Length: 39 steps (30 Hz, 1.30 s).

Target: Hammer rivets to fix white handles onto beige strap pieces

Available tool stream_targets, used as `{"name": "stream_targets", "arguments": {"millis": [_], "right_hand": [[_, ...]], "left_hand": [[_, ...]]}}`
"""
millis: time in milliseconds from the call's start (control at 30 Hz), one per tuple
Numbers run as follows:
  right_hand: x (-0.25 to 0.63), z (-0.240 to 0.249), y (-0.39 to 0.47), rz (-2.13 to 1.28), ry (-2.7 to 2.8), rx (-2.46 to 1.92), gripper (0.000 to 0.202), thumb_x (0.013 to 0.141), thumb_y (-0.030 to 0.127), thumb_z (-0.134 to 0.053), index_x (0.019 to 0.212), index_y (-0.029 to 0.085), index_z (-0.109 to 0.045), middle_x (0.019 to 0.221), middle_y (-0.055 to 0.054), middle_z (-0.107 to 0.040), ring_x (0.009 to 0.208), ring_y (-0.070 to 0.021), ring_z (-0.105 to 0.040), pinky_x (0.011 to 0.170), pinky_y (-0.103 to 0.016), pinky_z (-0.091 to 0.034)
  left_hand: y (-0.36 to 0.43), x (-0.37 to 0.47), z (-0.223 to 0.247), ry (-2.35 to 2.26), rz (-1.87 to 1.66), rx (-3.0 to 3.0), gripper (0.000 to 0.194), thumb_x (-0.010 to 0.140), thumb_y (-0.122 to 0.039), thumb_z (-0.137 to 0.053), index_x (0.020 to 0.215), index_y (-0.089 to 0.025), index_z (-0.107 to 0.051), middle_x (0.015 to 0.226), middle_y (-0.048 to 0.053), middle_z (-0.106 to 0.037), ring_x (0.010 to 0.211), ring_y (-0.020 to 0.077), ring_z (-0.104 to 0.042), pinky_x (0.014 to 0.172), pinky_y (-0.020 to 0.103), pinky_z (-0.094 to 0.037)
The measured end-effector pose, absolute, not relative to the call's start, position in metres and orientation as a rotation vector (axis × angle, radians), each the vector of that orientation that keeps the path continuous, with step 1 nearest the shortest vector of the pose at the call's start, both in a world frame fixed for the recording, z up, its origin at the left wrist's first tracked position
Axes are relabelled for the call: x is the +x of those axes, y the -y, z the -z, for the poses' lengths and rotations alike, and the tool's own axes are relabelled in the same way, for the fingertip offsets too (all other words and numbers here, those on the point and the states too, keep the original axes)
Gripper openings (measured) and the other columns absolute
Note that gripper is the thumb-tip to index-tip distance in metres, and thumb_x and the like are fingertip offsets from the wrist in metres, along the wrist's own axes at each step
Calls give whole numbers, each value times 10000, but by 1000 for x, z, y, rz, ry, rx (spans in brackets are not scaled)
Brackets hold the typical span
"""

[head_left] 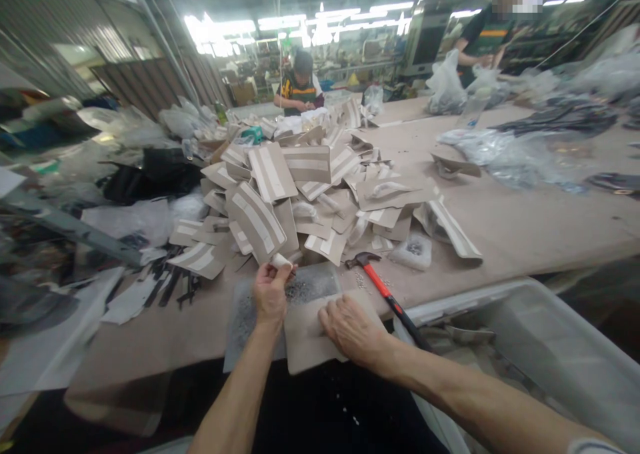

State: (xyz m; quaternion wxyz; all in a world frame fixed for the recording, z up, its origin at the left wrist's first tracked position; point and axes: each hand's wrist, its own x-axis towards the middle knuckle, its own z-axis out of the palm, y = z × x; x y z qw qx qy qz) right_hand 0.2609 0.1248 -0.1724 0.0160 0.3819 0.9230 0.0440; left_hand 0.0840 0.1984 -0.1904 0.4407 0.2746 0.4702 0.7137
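My left hand [271,293] is closed, with thumb and fingers pinched at a small white rolled piece [281,261]. That piece sits at the lower end of a curved beige panel with pale stripes [257,221]; whether they are joined I cannot tell. Near the table edge, my right hand [350,326] curls its fingers over another flat beige panel [305,347], hiding part of it. Under this panel lies a worn grey board [320,279] with dark marks. A claw hammer [383,282] with a red and black handle rests just right of my right hand.
A heap of beige panels [305,167] covers the table beyond my hands. A clear tray of small parts [413,251] stands near the hammer. A large white bin [540,307] is at the front right. Plastic bags [505,151] lie farther right. Two people work across the room.
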Motion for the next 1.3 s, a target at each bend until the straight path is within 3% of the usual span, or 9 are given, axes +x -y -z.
{"name": "stream_targets", "arguments": {"millis": [167,267,400,667,733,900,1000,1133,1300], "right_hand": [[255,158,-122,288,-2510,1732,270,1002,331,-442,1190,158,-531,888,-126,-710,790,-261,-701,663,-342,-478],[248,160,-119,401,-2447,1902,294,998,396,-452,1165,179,-557,897,-112,-735,826,-262,-718,670,-328,-464],[240,168,-117,610,-2362,2080,338,1012,442,-410,1080,194,-629,925,-121,-749,867,-264,-722,705,-327,-458],[242,173,-120,1093,-2349,2282,510,964,553,-494,1259,151,-601,1091,-137,-723,1003,-260,-686,838,-335,-468],[259,176,-125,959,-2364,2378,449,978,509,-486,1223,157,-621,1105,-124,-704,992,-240,-672,848,-326,-464],[333,189,-141,180,-2198,2463,342,965,417,-531,1114,125,-629,1086,-166,-631,997,-285,-623,828,-354,-443],[365,201,-143,202,-2083,2323,269,942,376,-555,1046,131,-599,1018,-144,-614,877,-262,-628,723,-332,-421],[375,210,-143,626,-2115,2348,129,903,239,-491,995,155,-524,885,-77,-594,780,-206,-601,672,-300,-403],[364,184,-141,1985,-1720,2255,39,837,263,-387,810,235,-388,643,55,-440,463,-114,-438,471,-247,-368]], "left_hand": [[-190,78,164,-1137,-1693,1048,439,718,-345,-819,1083,-156,-665,928,62,-780,837,198,-754,830,333,-593],[-186,93,189,-1142,-1500,1116,453,739,-353,-783,1123,-151,-655,960,85,-786,872,210,-751,843,347,-588],[-184,108,230,-1179,-1324,1201,348,746,-364,-745,1021,-160,-680,951,81,-786,864,203,-737,785,304,-577],[-185,101,246,-1194,-1291,1193,297,780,-377,-721,980,-165,-664,905,66,-781,814,189,-722,748,283,-563],[-185,101,245,-1184,-1290,1183,305,775,-378,-724,981,-163,-662,891,63,-779,812,190,-724,760,289,-569],[-187,102,244,-1191,-1263,1202,288,771,-342,-710,995,-166,-666,887,64,-778,819,201,-728,779,307,-578],[-185,103,245,-1226,-1251,1274,259,788,-301,-678,1015,-178,-664,904,59,-775,838,206,-729,794,311,-571],[-177,106,244,-1339,-1235,1501,204,826,-247,-618,1015,-198,-679,921,46,-760,849,195,-704,809,293,-539],[-172,108,241,-1376,-1229,1683,207,828,-238,-607,1013,-205,-693,866,26,-721,779,177,-665,763,264,-514]]}}
